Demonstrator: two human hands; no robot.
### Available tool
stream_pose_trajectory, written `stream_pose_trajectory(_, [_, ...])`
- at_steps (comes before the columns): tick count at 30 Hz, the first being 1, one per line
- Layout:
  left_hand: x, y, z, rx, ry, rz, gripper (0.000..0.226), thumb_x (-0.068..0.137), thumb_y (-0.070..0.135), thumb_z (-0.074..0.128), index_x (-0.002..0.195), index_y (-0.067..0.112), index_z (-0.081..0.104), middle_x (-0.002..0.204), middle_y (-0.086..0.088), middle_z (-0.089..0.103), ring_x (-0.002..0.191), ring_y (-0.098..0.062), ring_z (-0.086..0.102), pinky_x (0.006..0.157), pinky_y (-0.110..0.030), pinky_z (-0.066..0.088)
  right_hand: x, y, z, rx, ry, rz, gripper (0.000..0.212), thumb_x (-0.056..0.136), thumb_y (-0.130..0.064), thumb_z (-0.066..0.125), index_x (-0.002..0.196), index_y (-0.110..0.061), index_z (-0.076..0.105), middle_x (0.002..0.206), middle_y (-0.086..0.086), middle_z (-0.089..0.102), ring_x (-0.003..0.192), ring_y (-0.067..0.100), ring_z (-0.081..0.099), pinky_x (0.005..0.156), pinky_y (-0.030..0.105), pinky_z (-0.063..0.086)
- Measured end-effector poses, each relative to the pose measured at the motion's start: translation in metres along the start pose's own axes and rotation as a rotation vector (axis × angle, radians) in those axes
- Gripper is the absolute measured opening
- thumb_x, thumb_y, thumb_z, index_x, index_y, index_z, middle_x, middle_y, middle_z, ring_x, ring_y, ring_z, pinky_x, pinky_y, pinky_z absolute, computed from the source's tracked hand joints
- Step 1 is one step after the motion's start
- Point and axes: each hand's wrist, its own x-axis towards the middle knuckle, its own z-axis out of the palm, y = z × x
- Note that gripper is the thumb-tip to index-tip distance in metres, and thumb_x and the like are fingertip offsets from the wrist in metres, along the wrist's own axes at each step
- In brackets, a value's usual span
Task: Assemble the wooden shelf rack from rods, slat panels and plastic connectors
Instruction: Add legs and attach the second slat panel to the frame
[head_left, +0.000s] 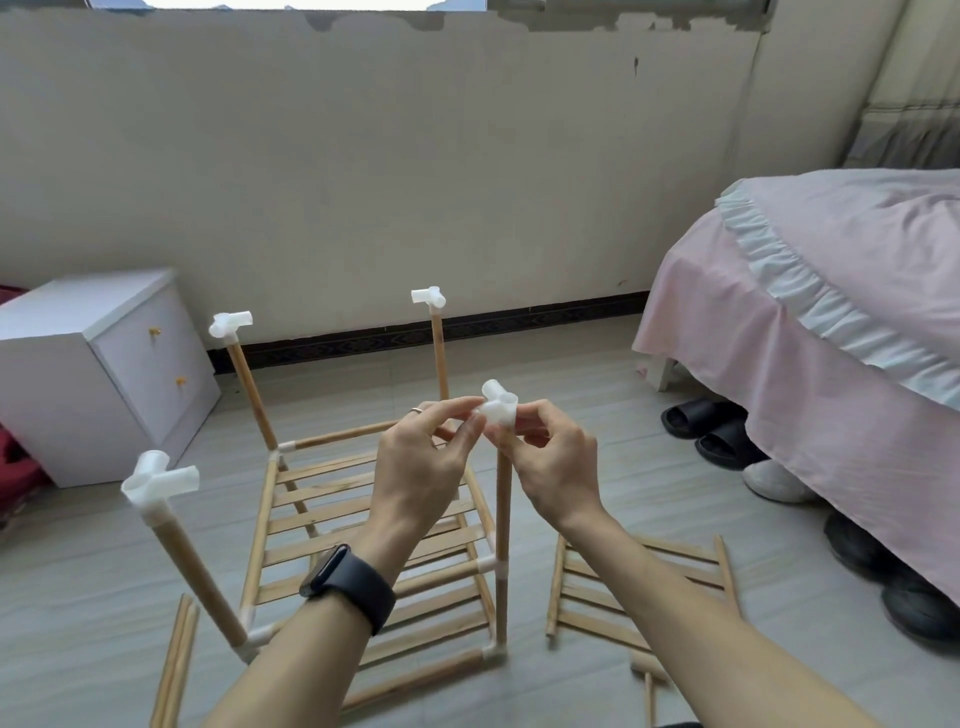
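Note:
The partly built rack (311, 525) stands on the floor, with slat shelves low down and four upright wooden rods. White plastic connectors cap three rods: front left (158, 478), back left (230, 325) and back right (429, 296). Just above the bare top of the front right rod (502, 525), both hands hold a fourth white connector (500, 408). My left hand (421, 467), with a ring and a dark watch on its wrist, pinches the connector from the left. My right hand (556, 462) grips it from the right.
A loose slat panel (639, 592) lies on the floor to the right. Spare rods (176, 665) lie at the front left. A white drawer cabinet (98, 374) stands at the left. A bed with a pink cover (831, 322) and several shoes (727, 436) fill the right side.

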Motion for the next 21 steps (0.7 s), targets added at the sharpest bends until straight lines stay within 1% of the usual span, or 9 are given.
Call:
stream_pose_trajectory(3, [0.001,-0.001,0.002,0.005,0.017,-0.007,0.026,0.094,0.03,0.068,0.12,0.027,0.072,0.099,0.012,0.068,0.087,-0.002,0.063,0.07,-0.011,0.049,-0.001,0.002,0.004,-0.001,0.018,0.007,0.027,0.084,-0.045,0.08,0.097,-0.023,0.07,0.091,-0.012,0.071,0.085,0.001,0.067,0.075,0.022,0.057])
stream_pose_trajectory(5, [0.001,-0.002,0.002,-0.009,0.034,-0.016,0.026,0.094,0.028,0.069,0.119,0.026,0.073,0.098,0.011,0.069,0.085,-0.003,0.063,0.069,-0.01,0.049,-0.001,0.003,0.006,0.001,0.022,0.014,0.027,0.084,-0.043,0.081,0.095,-0.021,0.069,0.091,-0.011,0.071,0.085,0.003,0.067,0.075,0.025,0.058])
stream_pose_trajectory(8, [0.001,-0.003,0.003,-0.039,0.044,-0.028,0.025,0.094,0.026,0.069,0.119,0.024,0.073,0.095,0.013,0.068,0.087,0.002,0.062,0.065,-0.007,0.048,0.0,0.005,0.009,0.004,0.017,0.02,0.028,0.084,-0.043,0.081,0.094,-0.02,0.069,0.091,-0.008,0.071,0.086,0.006,0.067,0.076,0.031,0.058])
stream_pose_trajectory(12, [0.0,-0.003,0.004,-0.033,0.049,-0.066,0.028,0.094,0.031,0.068,0.121,0.024,0.072,0.095,0.016,0.068,0.085,0.005,0.062,0.067,-0.009,0.049,0.0,0.005,0.009,-0.002,0.02,0.014,0.028,0.084,-0.042,0.081,0.093,-0.019,0.068,0.091,-0.006,0.071,0.085,0.008,0.067,0.076,0.034,0.058])
stream_pose_trajectory(15, [-0.001,0.001,0.0,-0.002,-0.006,-0.084,0.033,0.095,0.034,0.066,0.127,0.028,0.068,0.097,0.019,0.067,0.085,0.006,0.062,0.067,-0.008,0.049,-0.001,0.003,0.007,0.011,0.004,0.02,0.028,0.085,-0.039,0.081,0.093,-0.017,0.067,0.091,-0.004,0.071,0.086,0.01,0.067,0.078,0.037,0.058])
stream_pose_trajectory(17, [-0.003,0.0,-0.009,0.09,-0.077,-0.046,0.038,0.096,0.032,0.066,0.133,0.031,0.061,0.106,0.016,0.067,0.09,0.004,0.062,0.072,-0.012,0.05,-0.002,0.004,0.006,0.012,-0.01,0.024,0.026,0.085,-0.038,0.081,0.093,-0.018,0.065,0.092,-0.004,0.069,0.086,0.011,0.066,0.078,0.039,0.058])
stream_pose_trajectory(18, [-0.005,-0.002,-0.015,0.129,-0.091,-0.021,0.041,0.095,0.03,0.067,0.135,0.031,0.058,0.11,0.015,0.066,0.095,0.001,0.061,0.077,-0.017,0.051,-0.002,0.005,0.005,0.008,-0.012,0.023,0.026,0.085,-0.038,0.08,0.092,-0.02,0.064,0.092,-0.004,0.068,0.086,0.011,0.065,0.078,0.038,0.058])
stream_pose_trajectory(19, [-0.007,-0.006,-0.026,0.164,-0.076,0.002,0.043,0.094,0.028,0.068,0.135,0.032,0.056,0.113,0.014,0.064,0.1,-0.001,0.06,0.082,-0.021,0.051,-0.002,0.005,0.005,0.006,-0.01,0.021,0.025,0.085,-0.039,0.08,0.091,-0.022,0.063,0.092,-0.004,0.068,0.086,0.01,0.065,0.077,0.038,0.058])
stream_pose_trajectory(21, [-0.012,-0.013,-0.056,0.259,0.029,0.062,0.042,0.092,0.024,0.069,0.132,0.031,0.058,0.118,0.012,0.059,0.107,-0.007,0.056,0.089,-0.03,0.05,-0.001,0.006,0.004,0.001,-0.003,0.023,0.025,0.085,-0.039,0.08,0.09,-0.022,0.062,0.091,-0.004,0.067,0.084,0.011,0.065,0.076,0.039,0.058])
